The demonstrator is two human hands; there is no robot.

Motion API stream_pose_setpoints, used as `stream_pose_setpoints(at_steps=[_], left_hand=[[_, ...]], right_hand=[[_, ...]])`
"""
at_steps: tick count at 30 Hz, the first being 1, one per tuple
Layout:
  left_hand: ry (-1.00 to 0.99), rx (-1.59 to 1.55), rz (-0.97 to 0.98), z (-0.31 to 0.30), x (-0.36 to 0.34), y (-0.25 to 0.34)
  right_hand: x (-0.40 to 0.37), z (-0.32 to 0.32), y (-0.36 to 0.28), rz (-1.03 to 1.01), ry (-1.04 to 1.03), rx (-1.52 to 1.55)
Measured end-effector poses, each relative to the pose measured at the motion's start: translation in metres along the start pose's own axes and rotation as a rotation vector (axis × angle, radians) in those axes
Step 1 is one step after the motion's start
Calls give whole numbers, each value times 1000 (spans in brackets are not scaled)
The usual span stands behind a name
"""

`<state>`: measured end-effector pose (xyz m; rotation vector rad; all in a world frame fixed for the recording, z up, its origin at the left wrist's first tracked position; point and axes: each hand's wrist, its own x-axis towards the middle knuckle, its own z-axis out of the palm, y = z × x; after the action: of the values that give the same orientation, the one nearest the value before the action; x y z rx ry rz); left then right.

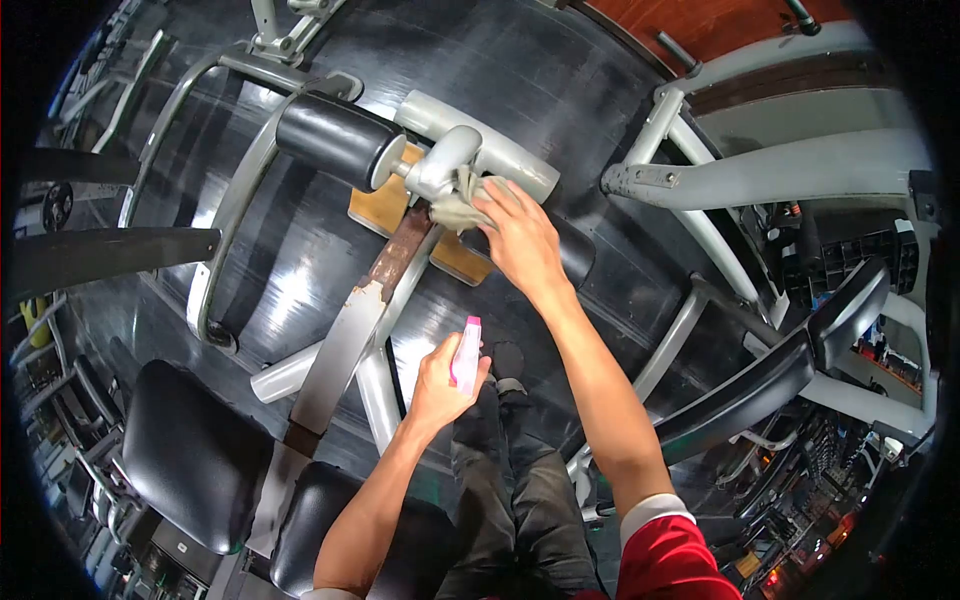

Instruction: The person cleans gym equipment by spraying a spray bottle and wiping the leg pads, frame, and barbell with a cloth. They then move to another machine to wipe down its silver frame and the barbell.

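My right hand [524, 242] presses a crumpled pale cloth [460, 207] against the rounded silver joint [445, 162] of a gym machine, its fingers bent over the cloth. My left hand [440, 392] is wrapped round a small spray bottle [466, 358] with a pink top, held lower down and apart from the machine. A black roller pad [340, 140] is left of the joint, and a second dark roller [572, 250] is partly hidden behind my right hand. From the joint, a worn grey beam [340, 340] runs down toward the seat.
Two black padded seats [195, 450] are at the lower left. A wooden footplate [380, 208] is beneath the joint. Grey machine frames [770, 170] and a black padded bench [740, 395] stand on the right. The floor [540, 60] is dark and shiny.
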<state>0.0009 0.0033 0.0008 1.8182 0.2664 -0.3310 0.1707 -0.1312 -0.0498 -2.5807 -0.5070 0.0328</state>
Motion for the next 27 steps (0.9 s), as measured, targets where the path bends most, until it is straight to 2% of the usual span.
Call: stream_pose_setpoints(at_steps=[1, 7, 10, 11, 13, 14, 16, 19, 20, 22, 24, 25, 26, 27], left_hand=[[-1, -6, -8, -1, 1, 1], [14, -22, 11, 0, 1, 0], [20, -13, 25, 0, 1, -2], [17, -20, 24, 1, 1, -2], [28, -46, 13, 3, 1, 0], [28, -51, 16, 4, 1, 1], [31, -62, 9, 2, 1, 3], [26, -57, 7, 2, 1, 1], [29, -57, 8, 3, 1, -2], [25, -12, 52, 5, 0, -9], [12, 2, 28, 3, 0, -5], [-7, 15, 7, 2, 1, -2], [-7, 16, 7, 1, 1, 0], [-2, 18, 27, 0, 2, 2]], right_hand=[[-13, -7, 4, -13, 74, 85], [-106, -54, 40, 78, 17, -80], [-139, -67, 63, 306, 17, 80], [-145, -70, 75, 308, 14, 74], [-157, -75, 94, 759, -127, 410], [-159, -73, 100, 758, -125, 403], [-139, -72, 93, 740, 175, 413], [-88, -72, 70, 668, 410, 486], [-65, -75, 51, 626, 406, 459], [-24, -56, 36, 357, 363, 365], [10, -27, 18, 105, 209, 270], [16, -9, 9, 119, 52, 259], [19, 4, -1, 22, -23, -145], [20, 11, -8, 67, -11, -174]])
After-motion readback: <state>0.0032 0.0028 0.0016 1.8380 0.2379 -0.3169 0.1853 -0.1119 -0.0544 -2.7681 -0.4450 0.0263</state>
